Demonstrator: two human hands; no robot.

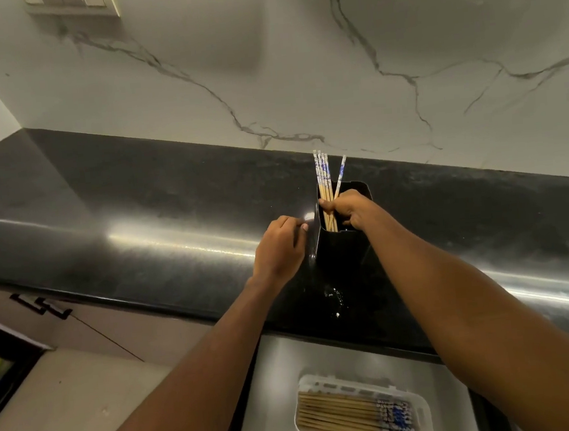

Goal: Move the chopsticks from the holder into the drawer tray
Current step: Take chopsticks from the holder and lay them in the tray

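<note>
Chopsticks (325, 191) in the black holder (340, 244): you are grabbing the last bunch to lift out.

Your right hand (348, 209) has its grip closed around the bunch, down inside the holder on the dark bench (137, 200). Your left hand (280, 246) rests on the holder's side, fingers curled, holding nothing else. One stick (340, 172) leans apart from the bunch. Many sticks already lie in the white tray (420, 409) in the open drawer below. Next, I think you pull straight up, then lay them flat beside the others.

A home kitchen: black stone counter (138, 207), marble-veined backsplash (263, 62) (switch plate (72, 3) above), open drawer (278, 360).
</note>
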